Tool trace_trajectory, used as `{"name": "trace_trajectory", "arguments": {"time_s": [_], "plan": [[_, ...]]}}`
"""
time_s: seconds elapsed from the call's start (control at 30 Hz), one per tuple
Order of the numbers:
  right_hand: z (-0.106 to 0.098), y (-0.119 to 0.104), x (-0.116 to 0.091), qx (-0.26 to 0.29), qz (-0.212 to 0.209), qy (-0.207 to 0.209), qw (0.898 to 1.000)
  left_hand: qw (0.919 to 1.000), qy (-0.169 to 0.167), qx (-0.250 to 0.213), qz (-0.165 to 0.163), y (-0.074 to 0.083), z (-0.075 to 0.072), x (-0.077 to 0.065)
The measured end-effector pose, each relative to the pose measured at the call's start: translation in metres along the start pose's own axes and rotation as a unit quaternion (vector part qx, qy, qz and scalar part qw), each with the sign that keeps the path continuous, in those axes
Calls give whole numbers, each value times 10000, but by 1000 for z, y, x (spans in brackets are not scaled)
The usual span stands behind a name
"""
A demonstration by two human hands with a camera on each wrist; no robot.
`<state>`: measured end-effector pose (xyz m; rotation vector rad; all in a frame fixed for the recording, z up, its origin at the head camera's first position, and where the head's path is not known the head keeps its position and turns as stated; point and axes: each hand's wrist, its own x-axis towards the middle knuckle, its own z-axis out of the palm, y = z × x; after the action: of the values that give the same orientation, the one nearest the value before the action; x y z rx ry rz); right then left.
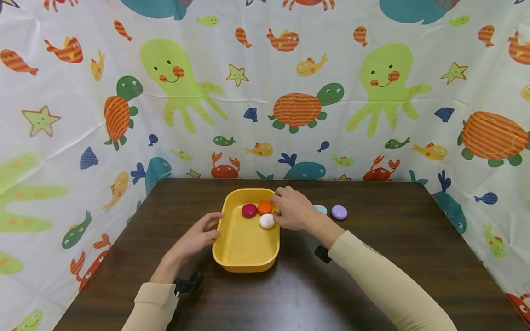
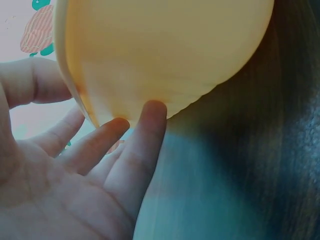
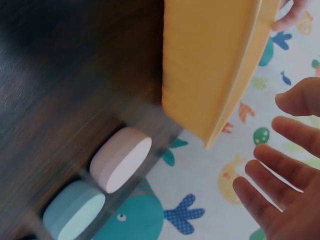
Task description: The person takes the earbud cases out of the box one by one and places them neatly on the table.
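A yellow tray (image 1: 244, 248) stands on the dark table, holding a magenta disc (image 1: 249, 211), an orange disc (image 1: 265, 208) and a white disc (image 1: 267, 221) towards its far right part. My left hand (image 1: 194, 240) is at the tray's left side, its fingertips (image 2: 154, 109) touching the outer wall. Over the right rim reaches my right hand (image 1: 293, 210), near the white and orange discs. In the right wrist view its fingers (image 3: 270, 170) are spread and hold nothing.
Right of the tray lie a light blue disc (image 1: 320, 209) and a purple disc (image 1: 339, 212). A pale pinkish disc (image 3: 120, 160) shows beside the blue one in the right wrist view. A sea-animal cloth (image 1: 256, 92) hangs along the table's back edge.
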<state>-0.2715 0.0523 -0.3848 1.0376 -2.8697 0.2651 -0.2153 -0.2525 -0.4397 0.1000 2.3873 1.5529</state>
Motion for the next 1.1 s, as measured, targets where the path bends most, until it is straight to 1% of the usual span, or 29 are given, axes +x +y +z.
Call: {"name": "trace_trajectory", "arguments": {"time_s": [0.2,0.37,0.5,0.63,0.93,1.1], "plan": [[4,-9,5,37,23,-133,9999,10000,36,40,-81,1,1,0],[8,-15,9,199,16,-177,9996,9999,68,57,-67,2,1,-1],[11,-19,12,205,-74,-232,9995,10000,66,39,-52,1,1,-1],[15,-22,15,97,-147,-230,9996,10000,68,51,-27,1,2,-1],[21,-27,23,-411,-435,-338,9976,10000,-2,-26,45,1,2,1],[24,-32,27,-533,-456,-516,9962,10000,-10,-14,39,0,1,1]]}}
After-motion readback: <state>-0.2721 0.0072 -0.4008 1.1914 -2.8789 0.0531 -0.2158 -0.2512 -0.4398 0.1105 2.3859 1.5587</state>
